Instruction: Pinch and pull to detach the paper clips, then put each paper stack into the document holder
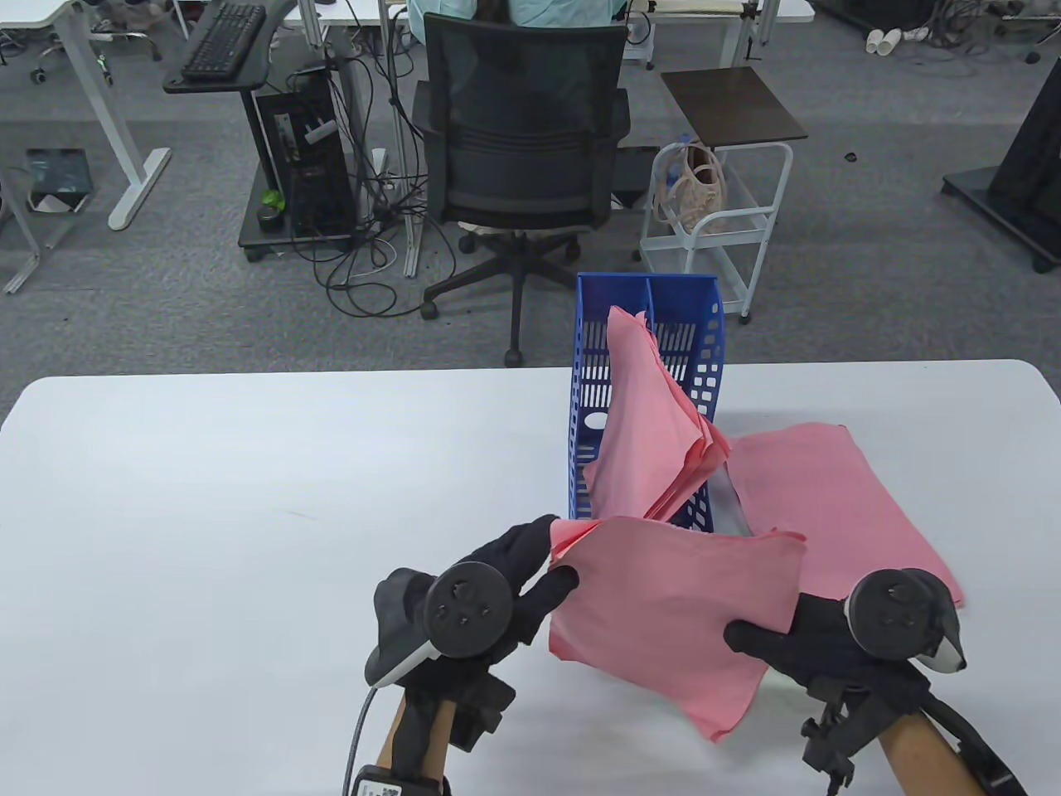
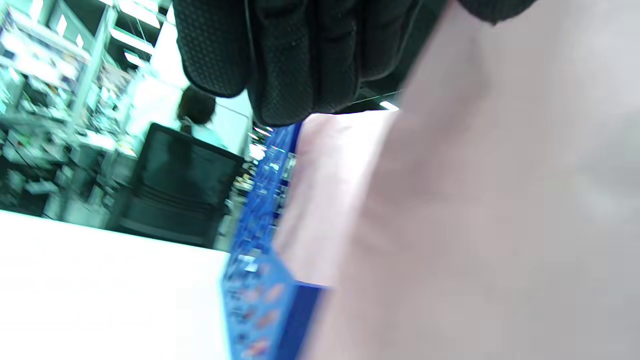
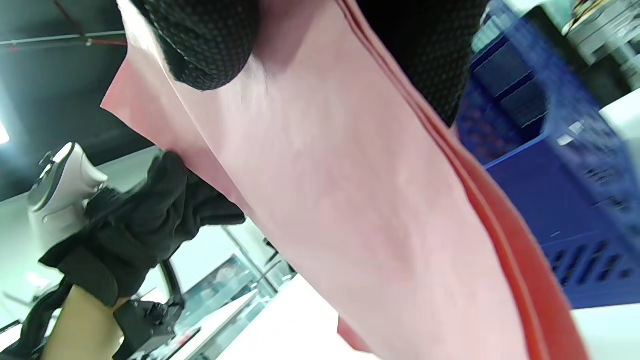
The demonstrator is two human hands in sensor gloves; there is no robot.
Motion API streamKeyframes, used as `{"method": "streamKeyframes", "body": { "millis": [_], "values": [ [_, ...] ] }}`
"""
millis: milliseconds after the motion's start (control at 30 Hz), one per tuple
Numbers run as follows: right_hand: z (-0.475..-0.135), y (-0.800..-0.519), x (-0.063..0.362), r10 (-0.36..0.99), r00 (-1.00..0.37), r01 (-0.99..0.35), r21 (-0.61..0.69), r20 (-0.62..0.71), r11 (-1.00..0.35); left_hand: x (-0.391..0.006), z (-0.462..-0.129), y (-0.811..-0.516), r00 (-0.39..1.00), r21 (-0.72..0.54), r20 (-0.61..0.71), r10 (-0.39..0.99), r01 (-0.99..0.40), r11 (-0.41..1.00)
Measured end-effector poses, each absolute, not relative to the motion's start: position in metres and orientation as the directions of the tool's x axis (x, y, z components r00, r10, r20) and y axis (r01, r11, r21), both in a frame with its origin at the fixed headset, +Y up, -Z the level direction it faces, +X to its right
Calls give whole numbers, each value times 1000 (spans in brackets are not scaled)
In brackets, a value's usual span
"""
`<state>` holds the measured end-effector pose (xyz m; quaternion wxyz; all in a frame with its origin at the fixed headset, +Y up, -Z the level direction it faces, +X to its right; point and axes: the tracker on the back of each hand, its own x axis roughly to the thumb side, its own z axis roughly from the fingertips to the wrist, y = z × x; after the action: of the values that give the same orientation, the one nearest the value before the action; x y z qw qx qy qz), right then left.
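Note:
A pink paper stack [image 1: 675, 618] hangs above the near part of the white table [image 1: 249, 497], held between both hands. My left hand [image 1: 543, 572] pinches its upper left corner with thumb and fingers. My right hand [image 1: 758, 643] grips its right edge; in the right wrist view the gloved fingertips [image 3: 210, 45] press the pink paper stack [image 3: 350, 200]. The blue document holder [image 1: 646, 298] stands just beyond, with another pink stack [image 1: 646, 431] leaning out of it. A third pink stack [image 1: 837, 497] lies flat on the table to its right. No paper clip shows.
Beyond the table's far edge stand a black office chair [image 1: 522, 157] with a person seated, a white wire cart [image 1: 721, 215] and a small dark side table [image 1: 729, 104]. The left half of the table shows only its white top.

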<state>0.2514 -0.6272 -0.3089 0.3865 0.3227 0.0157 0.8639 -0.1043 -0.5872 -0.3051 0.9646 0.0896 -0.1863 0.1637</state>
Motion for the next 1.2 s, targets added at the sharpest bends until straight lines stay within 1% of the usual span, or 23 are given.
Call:
{"method": "streamKeyframes", "body": {
  "millis": [67,167,333,500,633,733,800,867,1000,1133,1200],
  "values": [
    [-302,-622,274,684,-505,-688,233,526,-688,-105,-303,-588,929,184,336,157,-228,956],
    [-294,-615,298,685,-523,-717,173,507,-675,-108,-303,-593,961,230,276,21,-88,969],
    [-279,-599,337,669,-572,-743,45,475,-668,-121,-306,-610,977,278,169,-129,78,957],
    [-269,-587,363,648,-624,-740,-65,437,-669,-136,-312,-630,970,292,108,-219,180,939],
    [-273,-582,372,664,-641,-754,-159,385,-637,-150,-320,-647,974,254,97,-207,177,951],
    [-286,-582,369,682,-645,-762,-216,345,-610,-158,-324,-658,980,229,86,-182,158,960],
    [-294,-583,363,702,-628,-777,-219,336,-590,-162,-325,-663,983,218,81,-163,142,966],
    [-305,-583,353,733,-588,-807,-195,343,-557,-166,-325,-668,986,201,78,-148,129,971],
    [-330,-579,321,778,-511,-859,-192,365,-475,-169,-325,-674,983,197,74,-165,148,969],
    [-356,-581,291,785,-499,-867,-209,367,-453,-172,-322,-678,985,212,87,-148,127,969],
    [-372,-586,275,787,-517,-855,-235,336,-462,-172,-321,-679,985,215,89,-148,126,969]
  ]
}}
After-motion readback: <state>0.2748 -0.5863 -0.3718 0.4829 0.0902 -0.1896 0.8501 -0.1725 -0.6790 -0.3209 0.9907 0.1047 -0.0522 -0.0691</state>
